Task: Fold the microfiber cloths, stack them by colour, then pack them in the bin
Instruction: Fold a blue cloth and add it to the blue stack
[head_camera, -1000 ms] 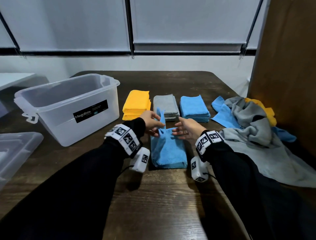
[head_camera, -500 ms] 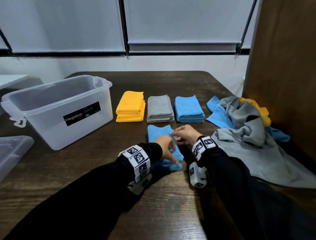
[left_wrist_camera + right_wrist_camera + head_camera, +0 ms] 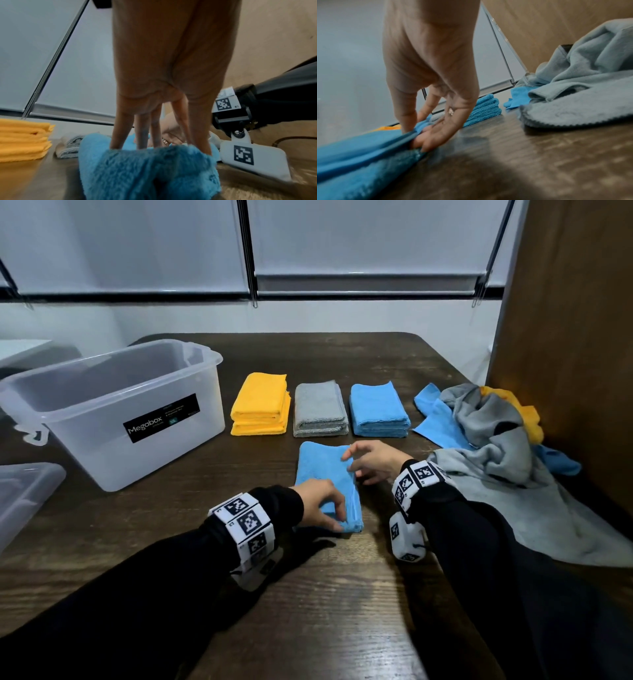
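A folded blue cloth (image 3: 322, 474) lies on the dark wooden table (image 3: 342, 594) in front of me. My left hand (image 3: 337, 517) pinches its near right corner; in the left wrist view the left hand (image 3: 159, 147) sinks its fingers into the blue cloth (image 3: 145, 173). My right hand (image 3: 352, 467) grips the right edge, and the right wrist view shows the thumb above and fingers (image 3: 426, 140) beneath the blue cloth (image 3: 359, 155). Behind it stand folded stacks: yellow (image 3: 260, 409), grey (image 3: 320, 410) and blue (image 3: 378, 410). The clear bin (image 3: 85, 446) sits at the left, with no cloth visible inside.
A heap of unfolded grey, blue and yellow cloths (image 3: 496, 436) covers the table's right side, against a brown panel (image 3: 565, 337). A clear lid (image 3: 24, 494) lies at the far left. Bare wood shows between my arms.
The raised far end of the blue cloth has been laid flat. My left hand moved back to the near corner, and my right hand settled on the right edge.
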`<act>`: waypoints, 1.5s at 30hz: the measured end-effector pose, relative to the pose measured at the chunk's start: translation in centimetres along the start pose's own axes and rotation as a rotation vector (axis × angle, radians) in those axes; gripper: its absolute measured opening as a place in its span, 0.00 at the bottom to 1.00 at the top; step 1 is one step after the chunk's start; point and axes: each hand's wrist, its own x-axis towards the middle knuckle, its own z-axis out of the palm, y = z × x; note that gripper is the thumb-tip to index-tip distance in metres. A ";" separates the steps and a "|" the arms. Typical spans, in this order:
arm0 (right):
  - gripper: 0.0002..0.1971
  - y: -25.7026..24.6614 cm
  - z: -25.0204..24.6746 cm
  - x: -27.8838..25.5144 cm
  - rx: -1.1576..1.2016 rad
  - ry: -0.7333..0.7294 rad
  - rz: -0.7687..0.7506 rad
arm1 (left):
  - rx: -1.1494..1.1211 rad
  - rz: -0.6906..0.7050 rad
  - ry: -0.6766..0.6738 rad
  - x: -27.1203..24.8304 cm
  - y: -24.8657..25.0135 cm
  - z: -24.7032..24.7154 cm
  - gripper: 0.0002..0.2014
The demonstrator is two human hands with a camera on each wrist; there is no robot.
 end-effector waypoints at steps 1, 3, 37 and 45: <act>0.11 0.2 0.2 0.2 -0.033 0.009 0.008 | -0.026 0.000 -0.029 0.0 -0.1 0.1 0.12; 0.11 0.3 0.5 0.6 -0.084 0.062 -0.003 | -0.132 0.003 0.053 0.1 -0.6 -0.1 0.11; 0.72 0.4 1.3 -1.3 -1.214 -0.382 -0.171 | 0.285 -0.296 -0.286 3.1 -5.0 -2.2 0.70; 0.49 -0.2 0.6 -1.7 -0.819 -0.162 -0.062 | -0.154 -0.356 0.013 2.8 -5.2 -2.3 0.52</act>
